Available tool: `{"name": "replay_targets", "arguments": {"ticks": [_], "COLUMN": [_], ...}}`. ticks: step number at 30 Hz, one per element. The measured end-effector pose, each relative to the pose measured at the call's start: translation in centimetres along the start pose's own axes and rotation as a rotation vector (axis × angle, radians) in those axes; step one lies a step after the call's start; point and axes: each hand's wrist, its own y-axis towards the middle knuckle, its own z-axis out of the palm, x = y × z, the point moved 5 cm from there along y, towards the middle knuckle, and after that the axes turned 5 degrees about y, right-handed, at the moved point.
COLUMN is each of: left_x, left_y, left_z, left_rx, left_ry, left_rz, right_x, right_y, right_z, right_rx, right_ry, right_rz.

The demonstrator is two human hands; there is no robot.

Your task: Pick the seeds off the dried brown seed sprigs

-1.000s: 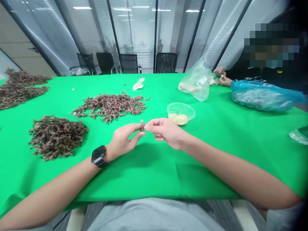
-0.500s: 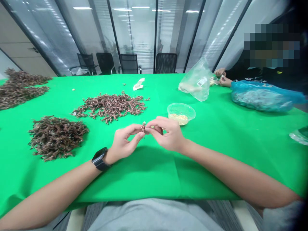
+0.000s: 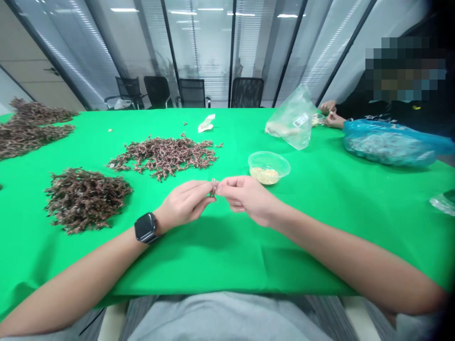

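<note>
Small knobbly reddish-brown piece (image 3: pixel 213 189), pale at top, details too small to tell; pinched between fingertips of left hand (image 3: pixel 185 203) and right hand (image 3: pixel 249 196).

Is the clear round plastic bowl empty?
No, the clear round plastic bowl holds small pale-yellow pieces across its bottom, beyond the right hand.

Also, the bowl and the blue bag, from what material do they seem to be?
The bowl: probably thin, smooth plastic, since it is see-through. The blue bag: likely glossy plastic film; it wrinkles and lets its contents show through.
</note>
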Motion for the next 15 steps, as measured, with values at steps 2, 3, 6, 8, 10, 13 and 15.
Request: {"name": "replay_targets", "arguments": {"ticks": [2,3,6,8,10,13,15], "left_x": [0.1,0.1,0.1,0.1,-0.1,-0.6,-0.7], "left_y": [-0.1,-0.1,-0.3,-0.4,-0.4,-0.3,-0.3], "left_z": [0.0,-0.1,0.0,0.1,0.2,0.2,0.3], "left_rx": [-0.004,-0.007,0.007,0.029,0.038,0.04,0.039], "left_ry": [-0.006,-0.014,-0.061,-0.126,-0.198,-0.238,-0.201], "left_rz": [-0.03,-0.07,-0.252,-0.381,-0.465,-0.471,-0.423], "right_x": [-0.3,-0.2,0.6,1.4,1.9,1.8,1.5], "right_y": [0.2,0.3,0.4,0.0,-0.6,-1.4,-1.7], "right_z": [0.1,0.0,-0.9,-1.2,-1.1,-0.4,-0.1], "right_rx": [0.045,0.043,-0.081,-0.16,-0.181,-0.126,-0.122], "right_ry": [0.067,0.05,-0.179,-0.404,-0.612,-0.788,-0.776], "right_rz": [0.077,0.051,-0.223,-0.47,-0.698,-0.924,-0.951]}}
